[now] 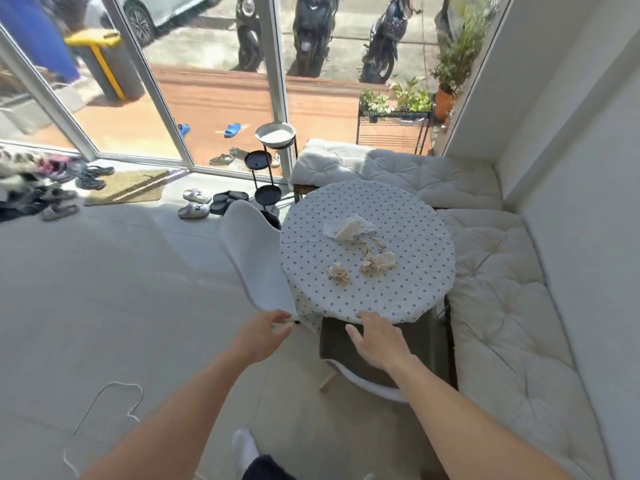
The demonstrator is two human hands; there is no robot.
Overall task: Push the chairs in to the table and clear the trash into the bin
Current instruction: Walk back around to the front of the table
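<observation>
A round table (408, 292) with a dotted white cloth stands by the cushioned bench. On it lie a crumpled white tissue (348, 227) and several beige paper scraps (377, 263). A white shell chair (256, 265) stands at the table's left side, its back close to the table edge. My left hand (261, 341) is at the near end of that chair's back, fingers relaxed. A second chair with a grey seat cushion (339, 348) sits partly under the table's near edge. My right hand (379, 341) hovers over this seat, fingers spread, holding nothing.
A white cushioned bench (502, 306) wraps the table's far and right sides. A black tiered stand (265, 178) stands beyond the white chair by the glass wall. Shoes and sandals (195, 204) and a doormat (128, 187) lie on the floor at left. No bin indoors is visible.
</observation>
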